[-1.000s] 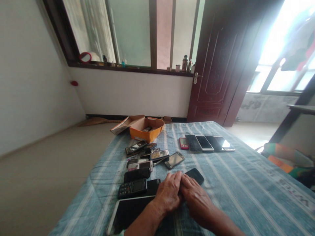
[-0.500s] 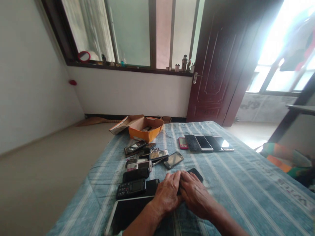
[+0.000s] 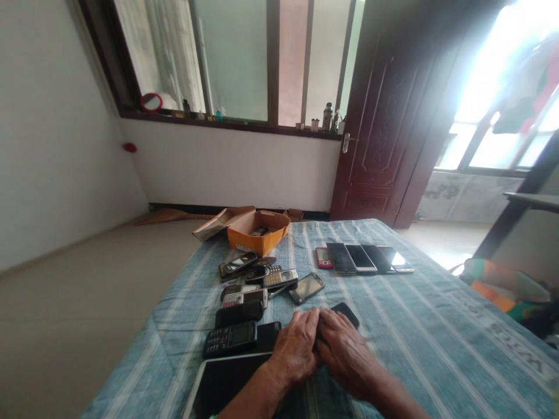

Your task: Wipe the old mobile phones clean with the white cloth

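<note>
My left hand (image 3: pixel 296 344) and my right hand (image 3: pixel 345 348) meet over the striped cloth, fingers bent and pressed together. Their fingertips are tucked downward, so whatever lies between them is hidden. Past the knuckles of my right hand pokes the end of a black phone (image 3: pixel 346 314); whether it is gripped I cannot tell. Beside my left forearm lies a white-framed tablet (image 3: pixel 231 381), partly covered by the arm. A black keypad phone (image 3: pixel 230 339) rests above it, next to a dark flat phone (image 3: pixel 268 336). A grey touchscreen phone (image 3: pixel 307 288) lies just beyond my hands.
Several old phones, including a silver keypad phone (image 3: pixel 280 278) and a dark slider (image 3: pixel 238 265), lie in a cluster at left. An opened orange box (image 3: pixel 257 240) holds more. A red phone (image 3: pixel 324 258) starts a row of smartphones (image 3: pixel 361 258) at right. Behind stands a brown door (image 3: pixel 384 116).
The view has shifted slightly. My hands stay together in almost the same place, and the phones and box lie as before.
</note>
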Demonstrator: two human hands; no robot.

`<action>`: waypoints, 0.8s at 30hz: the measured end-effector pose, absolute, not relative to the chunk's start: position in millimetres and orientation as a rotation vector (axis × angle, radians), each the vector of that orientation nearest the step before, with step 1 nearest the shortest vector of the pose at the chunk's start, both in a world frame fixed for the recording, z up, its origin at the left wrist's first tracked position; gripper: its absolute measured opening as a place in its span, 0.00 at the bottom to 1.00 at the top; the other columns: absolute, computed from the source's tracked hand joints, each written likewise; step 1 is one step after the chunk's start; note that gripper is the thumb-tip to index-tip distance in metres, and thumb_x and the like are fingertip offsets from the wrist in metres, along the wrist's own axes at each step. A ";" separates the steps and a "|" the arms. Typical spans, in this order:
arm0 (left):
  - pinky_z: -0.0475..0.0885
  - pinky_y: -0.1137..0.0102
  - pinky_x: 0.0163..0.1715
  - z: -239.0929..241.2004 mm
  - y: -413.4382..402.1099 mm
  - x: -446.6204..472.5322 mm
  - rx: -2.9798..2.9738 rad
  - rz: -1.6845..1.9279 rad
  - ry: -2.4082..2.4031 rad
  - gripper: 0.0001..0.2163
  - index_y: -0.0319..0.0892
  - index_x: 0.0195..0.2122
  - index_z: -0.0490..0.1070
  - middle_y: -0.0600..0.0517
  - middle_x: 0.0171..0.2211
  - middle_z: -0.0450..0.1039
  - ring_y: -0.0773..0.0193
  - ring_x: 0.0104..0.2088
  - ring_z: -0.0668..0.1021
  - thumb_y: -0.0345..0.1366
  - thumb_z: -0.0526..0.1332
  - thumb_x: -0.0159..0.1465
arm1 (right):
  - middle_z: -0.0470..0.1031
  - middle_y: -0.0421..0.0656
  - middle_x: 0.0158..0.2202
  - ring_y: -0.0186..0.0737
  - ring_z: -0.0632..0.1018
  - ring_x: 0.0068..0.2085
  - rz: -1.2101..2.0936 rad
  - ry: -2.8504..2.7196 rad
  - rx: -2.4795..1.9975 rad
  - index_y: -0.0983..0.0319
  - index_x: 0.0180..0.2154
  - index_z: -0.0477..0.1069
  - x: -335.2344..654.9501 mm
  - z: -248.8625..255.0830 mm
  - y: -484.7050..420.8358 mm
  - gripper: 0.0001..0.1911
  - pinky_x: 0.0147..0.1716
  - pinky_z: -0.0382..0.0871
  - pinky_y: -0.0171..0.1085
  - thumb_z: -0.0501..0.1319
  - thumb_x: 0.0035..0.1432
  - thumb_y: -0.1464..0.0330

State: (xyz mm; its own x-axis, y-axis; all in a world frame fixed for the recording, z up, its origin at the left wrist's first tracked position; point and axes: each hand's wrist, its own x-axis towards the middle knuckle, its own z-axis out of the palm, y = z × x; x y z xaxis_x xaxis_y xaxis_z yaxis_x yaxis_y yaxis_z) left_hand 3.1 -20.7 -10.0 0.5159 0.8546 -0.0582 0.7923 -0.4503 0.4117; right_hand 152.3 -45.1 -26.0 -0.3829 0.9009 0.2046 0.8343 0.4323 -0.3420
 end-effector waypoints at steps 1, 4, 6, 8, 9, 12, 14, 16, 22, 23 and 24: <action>0.61 0.61 0.60 -10.2 -21.2 3.0 2.385 0.217 1.365 0.34 0.32 0.64 0.53 0.43 0.61 0.62 0.49 0.59 0.64 0.33 0.56 0.55 | 0.62 0.46 0.61 0.43 0.62 0.62 0.299 -2.354 -1.439 0.56 0.59 0.63 149.7 -24.2 -48.2 0.22 0.62 0.49 0.43 0.51 0.64 0.68; 0.62 0.62 0.59 -11.2 -21.4 2.9 2.401 0.233 1.364 0.33 0.33 0.64 0.54 0.43 0.61 0.62 0.49 0.58 0.65 0.33 0.55 0.56 | 0.62 0.44 0.62 0.40 0.61 0.62 0.386 -2.379 -1.401 0.53 0.59 0.62 148.2 -18.6 -50.5 0.22 0.63 0.45 0.45 0.51 0.65 0.67; 0.63 0.61 0.58 -11.7 -20.7 2.8 2.386 0.260 1.348 0.34 0.32 0.64 0.53 0.43 0.61 0.62 0.49 0.58 0.65 0.38 0.57 0.56 | 0.64 0.44 0.60 0.40 0.63 0.61 0.382 -2.361 -1.442 0.53 0.58 0.64 150.9 -16.3 -46.4 0.20 0.63 0.44 0.47 0.49 0.66 0.68; 0.62 0.60 0.59 -12.0 -19.9 2.8 2.367 0.276 1.339 0.37 0.32 0.64 0.52 0.43 0.62 0.61 0.48 0.58 0.64 0.39 0.59 0.54 | 0.66 0.45 0.58 0.42 0.63 0.60 0.350 -2.325 -1.513 0.55 0.56 0.66 153.7 -15.5 -41.2 0.20 0.63 0.44 0.49 0.48 0.66 0.70; 0.61 0.60 0.59 -12.2 -19.5 2.7 2.361 0.280 1.337 0.38 0.32 0.65 0.52 0.43 0.62 0.60 0.48 0.59 0.64 0.39 0.59 0.53 | 0.67 0.46 0.57 0.43 0.64 0.60 0.336 -2.311 -1.544 0.56 0.55 0.67 154.5 -15.5 -39.2 0.20 0.62 0.44 0.50 0.48 0.65 0.70; 0.61 0.61 0.59 -13.3 -18.9 2.6 2.364 0.297 1.321 0.39 0.34 0.66 0.49 0.46 0.63 0.59 0.49 0.59 0.64 0.37 0.59 0.53 | 0.67 0.48 0.57 0.44 0.64 0.60 0.323 -2.310 -1.549 0.58 0.57 0.65 154.2 -15.5 -38.8 0.20 0.62 0.46 0.49 0.49 0.65 0.70; 0.62 0.62 0.59 -14.3 -18.7 2.6 2.385 0.303 1.311 0.38 0.35 0.66 0.48 0.47 0.63 0.60 0.50 0.58 0.65 0.35 0.57 0.53 | 0.65 0.47 0.59 0.43 0.63 0.60 0.320 -2.337 -1.486 0.58 0.58 0.64 152.7 -14.9 -42.9 0.21 0.62 0.46 0.48 0.50 0.65 0.69; 0.62 0.62 0.59 -15.5 -18.5 2.7 2.416 0.303 1.314 0.38 0.36 0.67 0.47 0.47 0.62 0.61 0.51 0.58 0.65 0.31 0.56 0.53 | 0.63 0.46 0.60 0.42 0.62 0.61 0.318 -2.367 -1.429 0.57 0.59 0.63 152.0 -14.2 -48.4 0.21 0.63 0.45 0.46 0.51 0.65 0.67; 0.68 0.63 0.52 -15.6 -18.8 3.9 2.375 0.273 1.370 0.36 0.37 0.65 0.50 0.41 0.52 0.68 0.51 0.52 0.71 0.38 0.58 0.55 | 0.63 0.44 0.61 0.42 0.62 0.62 0.254 -2.371 -1.509 0.55 0.59 0.63 163.6 -20.4 -56.8 0.21 0.63 0.46 0.49 0.49 0.66 0.67; 0.68 0.63 0.52 -14.8 -19.1 4.2 2.371 0.270 1.374 0.36 0.38 0.65 0.51 0.40 0.52 0.67 0.51 0.52 0.71 0.39 0.59 0.55 | 0.63 0.45 0.61 0.43 0.61 0.62 0.224 -2.356 -1.548 0.56 0.58 0.64 167.9 -22.3 -56.1 0.21 0.63 0.46 0.50 0.48 0.66 0.68; 0.68 0.63 0.52 -13.8 -19.4 4.6 2.372 0.268 1.372 0.36 0.38 0.65 0.51 0.41 0.52 0.67 0.51 0.52 0.71 0.40 0.59 0.55 | 0.63 0.46 0.61 0.44 0.61 0.63 0.190 -2.335 -1.594 0.58 0.57 0.65 172.5 -24.0 -54.9 0.20 0.63 0.46 0.51 0.48 0.66 0.68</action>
